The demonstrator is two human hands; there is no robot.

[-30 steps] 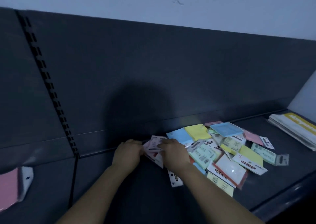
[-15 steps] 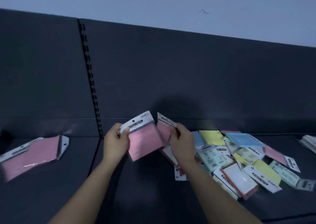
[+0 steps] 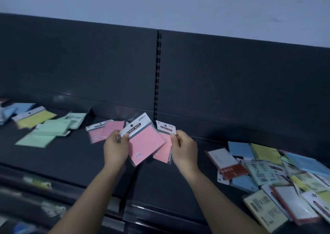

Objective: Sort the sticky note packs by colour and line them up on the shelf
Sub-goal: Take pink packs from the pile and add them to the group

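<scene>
Gripping one pink pack (image 3: 146, 144) by its header card in the left grip (image 3: 116, 149), thumb on the front. Pinching a second pink pack (image 3: 163, 153) at its header corner with the right grip (image 3: 184, 149). Holding both above the shelf (image 3: 71, 155), overlapping, headers up, the front one leaning left at the top. Probably heading for the pink pile (image 3: 105, 131), flat just behind and left of the left grip, so nearer that side. Green packs (image 3: 46, 132) further left; mixed heap (image 3: 267, 171) well off right.
</scene>
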